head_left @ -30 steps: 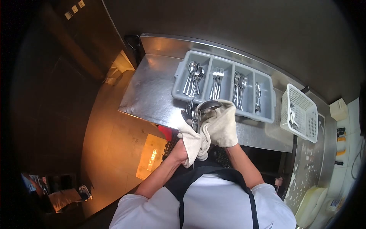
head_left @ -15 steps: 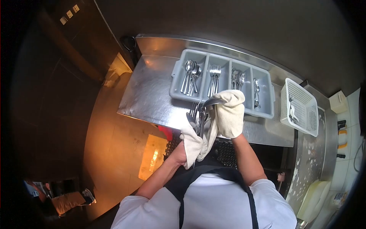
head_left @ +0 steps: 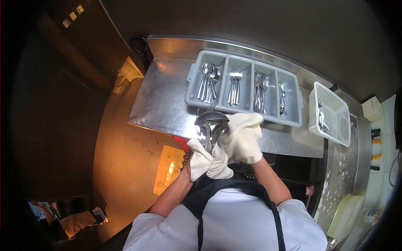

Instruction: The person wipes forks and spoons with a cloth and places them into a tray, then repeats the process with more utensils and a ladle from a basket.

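My left hand [head_left: 189, 170], mostly covered by a cream cloth [head_left: 200, 159], grips a bundle of metal utensils at the table's front edge. A ladle [head_left: 212, 117] stands out at the top of the bundle, bowl facing away from me. Other shiny utensils [head_left: 218, 133] crowd below the bowl, partly hidden. My right hand [head_left: 254, 164] is wrapped in another part of the cloth, blurred by motion, just right of the ladle; its fingers are hidden under the fabric. Beyond both hands sits a grey cutlery tray [head_left: 204, 103] with spoons [head_left: 207, 79], forks [head_left: 235, 85] and smaller spoons [head_left: 282, 98] sorted into compartments.
A white perforated basket [head_left: 331, 134] holding a few utensils stands right of the tray on the steel table [head_left: 157, 94]. Farther right, knives hang on the wall above a wet steel surface [head_left: 341, 175]. A person's legs [head_left: 77, 224] show at lower left.
The ladle has swung left and turned upright, with its bowl now at the top of the bundle. My right hand and its cloth have moved left and down, away from the tray.
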A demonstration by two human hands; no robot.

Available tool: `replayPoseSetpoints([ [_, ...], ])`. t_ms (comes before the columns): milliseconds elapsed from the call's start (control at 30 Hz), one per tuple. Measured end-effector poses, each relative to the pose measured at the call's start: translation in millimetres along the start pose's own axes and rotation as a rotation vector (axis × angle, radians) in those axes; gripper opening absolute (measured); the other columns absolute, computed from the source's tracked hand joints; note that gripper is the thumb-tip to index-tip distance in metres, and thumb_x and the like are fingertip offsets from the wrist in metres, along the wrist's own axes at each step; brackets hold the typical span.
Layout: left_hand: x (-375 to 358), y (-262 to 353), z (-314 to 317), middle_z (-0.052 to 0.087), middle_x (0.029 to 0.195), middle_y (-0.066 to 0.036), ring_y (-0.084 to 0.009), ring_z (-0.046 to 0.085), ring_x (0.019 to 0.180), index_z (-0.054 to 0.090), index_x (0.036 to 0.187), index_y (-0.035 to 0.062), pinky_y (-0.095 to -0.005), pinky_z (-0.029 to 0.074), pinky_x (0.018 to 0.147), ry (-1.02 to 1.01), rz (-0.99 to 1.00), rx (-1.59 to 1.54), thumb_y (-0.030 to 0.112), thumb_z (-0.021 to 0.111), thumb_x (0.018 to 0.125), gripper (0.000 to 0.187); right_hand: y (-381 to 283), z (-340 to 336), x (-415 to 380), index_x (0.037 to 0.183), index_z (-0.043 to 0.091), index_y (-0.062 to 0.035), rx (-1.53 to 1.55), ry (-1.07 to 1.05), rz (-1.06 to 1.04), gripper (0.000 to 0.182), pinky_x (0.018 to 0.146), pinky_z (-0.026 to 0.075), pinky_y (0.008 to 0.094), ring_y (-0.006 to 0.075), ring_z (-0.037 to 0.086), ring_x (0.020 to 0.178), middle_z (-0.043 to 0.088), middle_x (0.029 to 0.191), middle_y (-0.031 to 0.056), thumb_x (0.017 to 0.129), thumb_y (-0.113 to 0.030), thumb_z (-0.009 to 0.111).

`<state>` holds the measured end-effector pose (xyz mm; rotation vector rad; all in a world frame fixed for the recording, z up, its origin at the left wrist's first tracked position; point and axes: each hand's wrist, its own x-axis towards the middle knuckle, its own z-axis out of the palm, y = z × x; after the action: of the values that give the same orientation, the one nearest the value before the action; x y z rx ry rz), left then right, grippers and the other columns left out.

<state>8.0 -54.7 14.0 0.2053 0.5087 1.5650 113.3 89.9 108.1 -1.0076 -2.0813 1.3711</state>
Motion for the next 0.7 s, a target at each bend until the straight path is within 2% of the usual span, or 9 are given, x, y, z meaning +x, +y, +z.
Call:
replayPoseSetpoints([
  [67, 2, -4, 0, 0.060, 0.093, -0.008, -0.0171, 0.061, 0.079, 0.056, 0.107, -0.0009, -0.0320, 0.052, 0.070, -0.084, -0.187, -1.386, 0.010, 0.051, 0.090, 0.021, -16, 9, -5, 0.088, 0.057, -0.0001, -0.554, 0.136, -0.051, 0.020, 0.075, 0.045, 0.0419, 0.0382, 0.056, 0.083, 0.057, 0.087, 0.0218, 0.077, -0.017, 0.057],
  [100, 0, -7, -2, 0.060, 0.094, -0.008, -0.0174, 0.061, 0.079, 0.056, 0.107, -0.0009, -0.0323, 0.052, 0.070, -0.070, -0.264, -1.942, 0.011, 0.051, 0.090, 0.022, -9, 13, -4, 0.088, 0.056, 0.0003, -0.235, 0.058, -0.083, 0.018, 0.074, 0.044, 0.0418, 0.0372, 0.056, 0.081, 0.056, 0.085, 0.0212, 0.077, -0.014, 0.056],
  [167, -2, -7, -2, 0.060, 0.094, -0.009, -0.0179, 0.061, 0.079, 0.056, 0.108, -0.0009, -0.0329, 0.052, 0.071, -0.055, -0.319, -2.232, 0.013, 0.050, 0.091, 0.023, 4, 17, 0, 0.084, 0.054, 0.0009, -0.215, 0.011, -0.118, 0.014, 0.071, 0.044, 0.0424, 0.0364, 0.055, 0.077, 0.053, 0.078, 0.0191, 0.078, -0.012, 0.054],
  [200, -3, -6, 0, 0.060, 0.095, -0.009, -0.0182, 0.061, 0.079, 0.056, 0.108, -0.0009, -0.0332, 0.052, 0.071, -0.040, -0.299, -2.184, 0.013, 0.050, 0.091, 0.023, 7, 19, 2, 0.082, 0.054, 0.0012, -0.205, -0.012, -0.136, 0.012, 0.070, 0.044, 0.0428, 0.0360, 0.055, 0.075, 0.052, 0.075, 0.0180, 0.079, -0.010, 0.053],
  [267, -9, -1, 10, 0.060, 0.095, -0.009, -0.0189, 0.060, 0.081, 0.056, 0.109, -0.0010, -0.0336, 0.051, 0.073, -0.113, -0.216, -1.176, 0.014, 0.051, 0.091, 0.024, 7, 9, -2, 0.078, 0.056, -0.0013, -0.213, -0.034, -0.035, 0.012, 0.068, 0.044, 0.0428, 0.0377, 0.056, 0.077, 0.052, 0.073, 0.0209, 0.078, -0.013, 0.053],
  [333, -11, 5, 17, 0.060, 0.095, -0.008, -0.0193, 0.059, 0.082, 0.055, 0.109, -0.0010, -0.0331, 0.050, 0.075, 0.027, 0.066, 0.175, 0.013, 0.054, 0.090, 0.024, 49, 17, 6, 0.077, 0.056, 0.0008, -0.711, -0.089, -0.354, 0.011, 0.069, 0.044, 0.0382, 0.0365, 0.055, 0.081, 0.054, 0.080, 0.0207, 0.078, -0.010, 0.054],
  [433, -9, -17, -6, 0.060, 0.092, -0.007, -0.0177, 0.059, 0.084, 0.057, 0.106, -0.0011, -0.0315, 0.049, 0.078, 0.277, 0.241, 0.520, 0.008, 0.059, 0.086, 0.022, 38, 15, 1, 0.079, 0.055, 0.0006, -0.567, -0.075, -0.416, 0.011, 0.070, 0.044, 0.0378, 0.0338, 0.053, 0.079, 0.054, 0.081, 0.0182, 0.075, -0.009, 0.058],
  [500, -10, -14, -2, 0.059, 0.092, -0.006, -0.0161, 0.058, 0.084, 0.058, 0.104, -0.0006, -0.0305, 0.048, 0.079, 0.214, 0.257, 0.629, 0.004, 0.061, 0.083, 0.021, 52, 28, -2, 0.082, 0.055, -0.0007, 0.085, 0.125, -0.372, 0.013, 0.070, 0.043, 0.0388, 0.0316, 0.052, 0.076, 0.053, 0.081, 0.0158, 0.073, -0.008, 0.059],
  [700, -8, -6, 19, 0.060, 0.083, -0.005, -0.0136, 0.059, 0.077, 0.061, 0.092, -0.0004, -0.0288, 0.050, 0.070, 0.261, 0.230, 0.623, 0.002, 0.064, 0.080, 0.012, 36, 11, -3, 0.082, 0.055, -0.0032, -0.803, -0.078, -0.575, 0.008, 0.072, 0.039, 0.0372, 0.0273, 0.050, 0.079, 0.051, 0.079, 0.0106, 0.077, -0.010, 0.056],
])
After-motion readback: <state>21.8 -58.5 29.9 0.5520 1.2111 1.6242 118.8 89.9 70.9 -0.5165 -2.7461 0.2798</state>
